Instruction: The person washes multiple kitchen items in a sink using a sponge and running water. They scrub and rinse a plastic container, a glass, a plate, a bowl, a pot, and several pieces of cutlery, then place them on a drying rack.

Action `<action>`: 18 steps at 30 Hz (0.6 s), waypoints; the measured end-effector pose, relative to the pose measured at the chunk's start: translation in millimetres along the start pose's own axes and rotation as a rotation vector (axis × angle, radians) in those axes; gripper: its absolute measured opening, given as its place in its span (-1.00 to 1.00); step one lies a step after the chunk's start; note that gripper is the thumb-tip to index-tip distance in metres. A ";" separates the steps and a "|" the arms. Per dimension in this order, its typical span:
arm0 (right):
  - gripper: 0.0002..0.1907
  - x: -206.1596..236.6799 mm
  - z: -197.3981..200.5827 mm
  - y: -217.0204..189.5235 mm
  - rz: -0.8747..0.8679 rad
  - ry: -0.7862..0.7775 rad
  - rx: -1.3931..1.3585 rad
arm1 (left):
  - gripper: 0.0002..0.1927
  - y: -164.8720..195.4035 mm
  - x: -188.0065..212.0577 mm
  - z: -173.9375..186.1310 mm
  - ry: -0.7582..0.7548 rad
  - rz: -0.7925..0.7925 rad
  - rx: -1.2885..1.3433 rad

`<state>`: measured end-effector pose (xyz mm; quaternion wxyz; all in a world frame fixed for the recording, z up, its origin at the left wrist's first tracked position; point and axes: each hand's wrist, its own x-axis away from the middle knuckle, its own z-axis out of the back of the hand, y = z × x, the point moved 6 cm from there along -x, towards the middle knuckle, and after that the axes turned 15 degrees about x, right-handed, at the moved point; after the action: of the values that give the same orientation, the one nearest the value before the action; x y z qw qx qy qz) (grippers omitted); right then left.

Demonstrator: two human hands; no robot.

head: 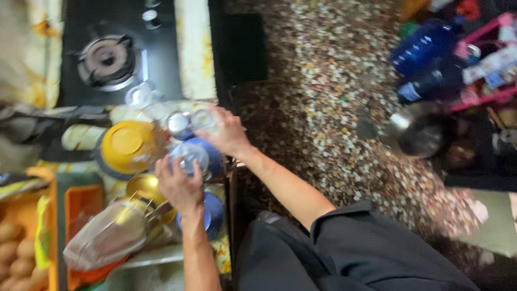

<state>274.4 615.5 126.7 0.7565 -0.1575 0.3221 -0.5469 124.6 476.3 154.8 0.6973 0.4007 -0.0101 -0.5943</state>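
My left hand (177,186) is closed around a clear drinking glass (188,156) over a blue bowl (214,153). My right hand (229,132) grips another clear glass (203,119) by its side, just above and to the right of the first. A third glass (179,123) stands next to it, and one more glass (139,97) sits near the stove. Left of the glasses lies a yellow bowl (126,145). A second blue bowl (214,215) is beside my left wrist. The picture is motion-blurred.
A black gas stove with a burner (107,59) is at the top left. An orange crate (81,207) with a plastic bag (107,237) and potatoes (13,253) sits lower left. On the speckled floor (323,81) stand a steel pot (417,134) and blue bottles (425,46).
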 end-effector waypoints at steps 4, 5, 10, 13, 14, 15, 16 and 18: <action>-0.15 -4.1 -12.7 4.8 0.060 0.038 0.085 | -0.65 0.2 1.3 -3.2 -0.005 0.037 -0.048; -0.16 -6.8 -13.2 4.0 0.077 0.055 0.100 | -0.65 0.1 0.9 -3.5 -0.008 0.041 -0.036; -0.39 -23.1 -6.3 5.2 -0.006 -0.001 0.094 | -0.59 -7.5 -7.1 -7.0 -0.005 0.067 0.014; -0.50 -23.4 19.9 2.8 -0.054 0.122 0.095 | -0.55 -12.3 -8.9 -10.3 -0.014 0.083 0.023; -0.50 -22.8 34.7 -3.5 -0.004 0.256 0.127 | -0.54 -12.4 -9.5 -8.7 0.023 0.083 0.063; -0.51 -18.4 48.7 -10.6 0.047 0.383 0.151 | -0.54 -12.6 -10.8 -7.3 0.061 0.088 0.097; -0.48 -13.3 57.5 -14.1 0.048 0.421 0.007 | -0.53 -13.4 -11.3 -3.2 0.102 0.095 0.124; -0.36 -4.5 69.7 -35.1 0.189 0.568 -0.288 | -0.61 -23.0 -12.0 7.3 0.181 0.206 0.308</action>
<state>294.1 599.4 200.6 0.6539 -0.0733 0.6073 -0.4452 98.6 483.1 152.2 0.6828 0.5513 -0.0791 -0.4729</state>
